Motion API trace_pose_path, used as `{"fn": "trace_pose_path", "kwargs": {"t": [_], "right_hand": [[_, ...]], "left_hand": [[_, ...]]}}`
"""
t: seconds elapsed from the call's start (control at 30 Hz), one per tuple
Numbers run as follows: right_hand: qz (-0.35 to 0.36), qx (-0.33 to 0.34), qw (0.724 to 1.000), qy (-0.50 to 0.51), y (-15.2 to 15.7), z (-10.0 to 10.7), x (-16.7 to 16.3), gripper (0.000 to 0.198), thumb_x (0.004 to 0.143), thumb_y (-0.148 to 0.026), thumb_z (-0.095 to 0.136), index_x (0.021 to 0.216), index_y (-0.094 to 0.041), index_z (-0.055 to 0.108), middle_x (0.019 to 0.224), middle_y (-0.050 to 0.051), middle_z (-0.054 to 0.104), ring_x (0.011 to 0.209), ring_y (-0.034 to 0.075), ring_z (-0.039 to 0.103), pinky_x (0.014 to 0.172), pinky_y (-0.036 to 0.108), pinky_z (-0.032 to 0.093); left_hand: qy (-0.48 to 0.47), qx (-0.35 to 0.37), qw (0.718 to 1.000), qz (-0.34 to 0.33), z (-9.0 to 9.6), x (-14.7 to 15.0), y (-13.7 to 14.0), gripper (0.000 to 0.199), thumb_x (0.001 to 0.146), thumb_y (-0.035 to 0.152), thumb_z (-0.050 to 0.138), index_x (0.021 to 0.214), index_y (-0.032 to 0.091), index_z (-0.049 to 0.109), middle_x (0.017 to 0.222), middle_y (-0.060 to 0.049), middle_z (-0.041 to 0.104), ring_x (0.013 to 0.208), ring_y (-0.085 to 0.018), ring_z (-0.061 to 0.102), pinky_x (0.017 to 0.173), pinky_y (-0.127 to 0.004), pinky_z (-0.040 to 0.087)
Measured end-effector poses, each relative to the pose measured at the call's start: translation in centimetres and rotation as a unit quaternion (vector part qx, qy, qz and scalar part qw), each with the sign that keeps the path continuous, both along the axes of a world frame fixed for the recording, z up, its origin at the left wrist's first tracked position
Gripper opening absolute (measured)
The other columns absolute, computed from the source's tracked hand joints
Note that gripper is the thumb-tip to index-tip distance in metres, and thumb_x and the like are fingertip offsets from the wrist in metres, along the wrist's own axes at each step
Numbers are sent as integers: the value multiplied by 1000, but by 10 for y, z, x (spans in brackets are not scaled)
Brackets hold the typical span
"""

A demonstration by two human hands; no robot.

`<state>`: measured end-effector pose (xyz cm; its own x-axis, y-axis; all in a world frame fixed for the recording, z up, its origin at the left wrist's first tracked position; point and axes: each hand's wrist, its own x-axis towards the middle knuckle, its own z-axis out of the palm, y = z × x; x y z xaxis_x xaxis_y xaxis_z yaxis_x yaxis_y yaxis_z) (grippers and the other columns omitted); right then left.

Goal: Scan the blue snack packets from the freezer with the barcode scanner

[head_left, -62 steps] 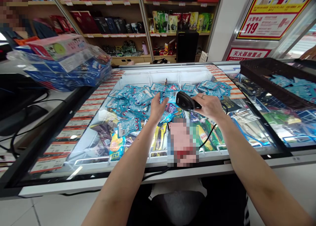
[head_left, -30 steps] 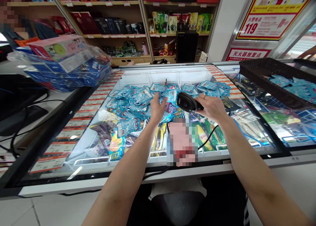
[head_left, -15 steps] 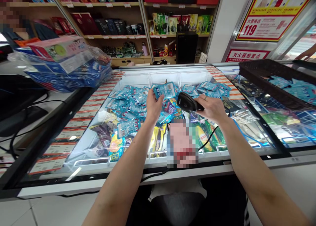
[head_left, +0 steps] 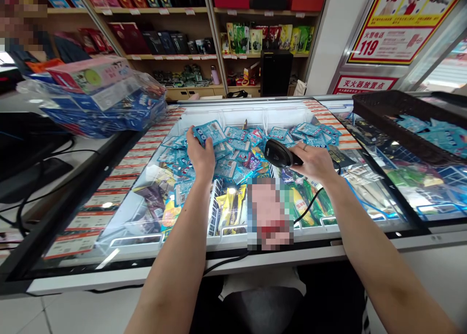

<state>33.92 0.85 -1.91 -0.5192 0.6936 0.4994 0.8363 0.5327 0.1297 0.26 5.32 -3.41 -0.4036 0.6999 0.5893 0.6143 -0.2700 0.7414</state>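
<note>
Pinched in my left hand (head_left: 201, 154) is a blue snack packet (head_left: 211, 131), its barcode side facing up. Beneath it, many similar blue packets (head_left: 226, 167) lie in a loose pile on the glass top of a chest freezer (head_left: 120, 249). My right hand (head_left: 314, 163) is wrapped round the handle of a black barcode scanner (head_left: 279, 154), whose head points left over the pile. From the scanner a black cable (head_left: 310, 205) runs down to the freezer's front edge. A blurred-out pinkish object (head_left: 269, 210) lies on the glass between my forearms.
A dark brown basket (head_left: 386, 125) holding more blue packets stands at right. On the left is a plastic-wrapped stack of boxes (head_left: 98, 98), with a person partly visible behind it. Goods shelves (head_left: 175, 57) line the back. Price labels (head_left: 127, 178) run along the glass.
My left hand has moved left with the blue packet, away from the scanner. The right hand and scanner stay almost in place.
</note>
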Motion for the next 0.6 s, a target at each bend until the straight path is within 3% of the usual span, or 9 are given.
{"fn": "trace_pose_path", "kwargs": {"t": [0.13, 0.23, 0.4, 0.6], "right_hand": [[-7, 4, 1000, 3, 3, -2, 4, 29, 84, -36, 55, 108, -20, 62, 98, 6, 67, 82, 20, 61, 58, 28, 30], [-22, 13, 1000, 13, 6, -3, 11, 31, 83, -37, 56, 108, -21, 63, 99, 6, 67, 83, 21, 61, 58, 28, 31], [-73, 10, 997, 23, 10, -4, 21, 33, 82, -44, 55, 105, -21, 64, 94, 7, 68, 77, 22, 60, 55, 27, 30], [-103, -9, 994, 30, 12, -2, 25, 32, 80, -43, 58, 101, -21, 64, 92, 7, 68, 72, 21, 59, 56, 28, 31]], "left_hand": [[94, -43, 988, 119, 8, 6, -11, 63, 80, 27, 56, 139, 14, 36, 134, -20, 48, 129, -32, 42, 107, -50, 32], [158, -57, 970, 176, 12, 13, -19, 63, 79, 27, 57, 139, 17, 39, 141, -20, 42, 132, -36, 36, 107, -56, 26], [239, -62, 961, 122, 12, 15, -25, 29, 87, 29, 46, 112, 24, 62, 134, -12, 52, 129, -33, 39, 109, -63, 11], [262, -46, 963, 53, 20, 30, -25, 37, 89, 32, 44, 123, 23, 56, 139, -13, 47, 135, -30, 33, 113, -59, 1]]}}
